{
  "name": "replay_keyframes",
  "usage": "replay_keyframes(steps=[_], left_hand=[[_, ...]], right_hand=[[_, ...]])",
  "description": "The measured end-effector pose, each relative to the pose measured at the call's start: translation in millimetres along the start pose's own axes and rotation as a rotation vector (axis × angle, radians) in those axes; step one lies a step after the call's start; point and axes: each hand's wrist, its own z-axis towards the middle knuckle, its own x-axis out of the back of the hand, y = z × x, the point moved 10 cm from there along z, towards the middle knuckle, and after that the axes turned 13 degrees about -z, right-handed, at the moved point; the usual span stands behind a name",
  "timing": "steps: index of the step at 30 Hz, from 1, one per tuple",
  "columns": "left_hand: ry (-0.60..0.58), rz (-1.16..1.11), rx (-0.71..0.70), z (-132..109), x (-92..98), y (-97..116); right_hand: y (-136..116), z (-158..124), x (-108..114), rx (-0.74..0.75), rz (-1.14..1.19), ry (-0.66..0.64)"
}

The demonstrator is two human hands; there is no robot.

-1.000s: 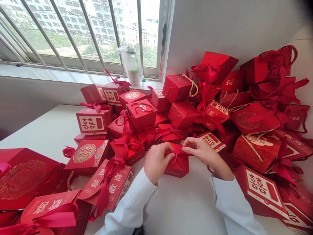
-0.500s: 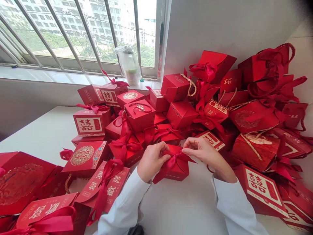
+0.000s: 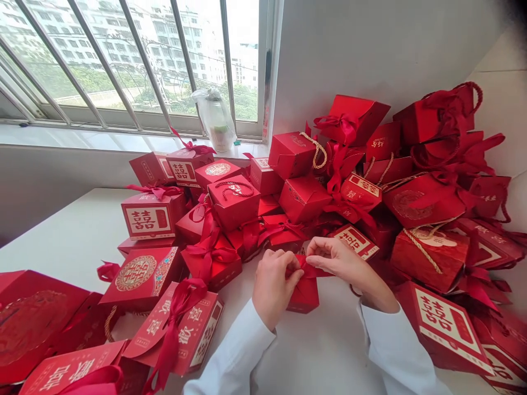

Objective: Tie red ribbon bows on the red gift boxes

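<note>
ribbon (image 3: 309, 270) shorter now, seemingly in fingers (image 3: 320, 252)

The ribbon (image 3: 312, 270) tails are drawn in, left hand (image 3: 275, 281) overlapping the box (image 3: 305, 296)

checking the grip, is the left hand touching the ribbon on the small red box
Touching. The head view shows the left hand pinching the red ribbon atop the small red box, with no gap.
</note>
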Motion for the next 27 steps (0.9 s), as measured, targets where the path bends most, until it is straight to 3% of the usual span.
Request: replay_keyframes(steps=[6,9,12,17,22,27], left_hand=[[-0.067,0.058,0.002,0,2.9,-2],[-0.082,-0.025,-0.012,1,8.0,-1],[-0.043,-0.112,-0.011,5,11.1,-2],[0.023,-0.020,-0.035,9,5.1,-2],[0.022,-0.072,0.005,11,9.7,-7],[0.011,-0.087,0.027,13,11.8,-11]], right_hand=[[-2,-1,3,-0.001,0.013,0.015],[-9,-2,6,0.029,0.029,0.041],[-16,-3,7,0.055,0.034,0.052],[-24,-7,13,0.078,0.023,0.085],[0,-12,11,-0.038,-0.063,0.065],[21,-23,-2,-0.171,0.032,0.044]])
